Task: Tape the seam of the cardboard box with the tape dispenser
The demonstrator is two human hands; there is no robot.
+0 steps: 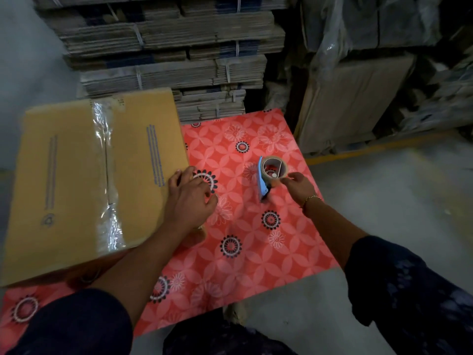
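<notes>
A closed brown cardboard box (64,180) lies at the left on a red flowered mat (245,242). Clear tape (106,149) runs along its middle seam from the far edge to the near edge. My left hand (190,198) rests at the box's right edge, its fingers spread and touching the box side. A blue tape dispenser (267,175) with a brown tape roll stands on the mat to the right of the box. My right hand (298,187) touches the dispenser's roll with its fingertips; a firm grip is not clear.
Strapped bundles of flat cardboard (174,60) are stacked behind the box and mat. Plastic-wrapped cartons (358,98) stand at the back right. Grey concrete floor (384,201) lies to the right of the mat. My knees show at the bottom edge.
</notes>
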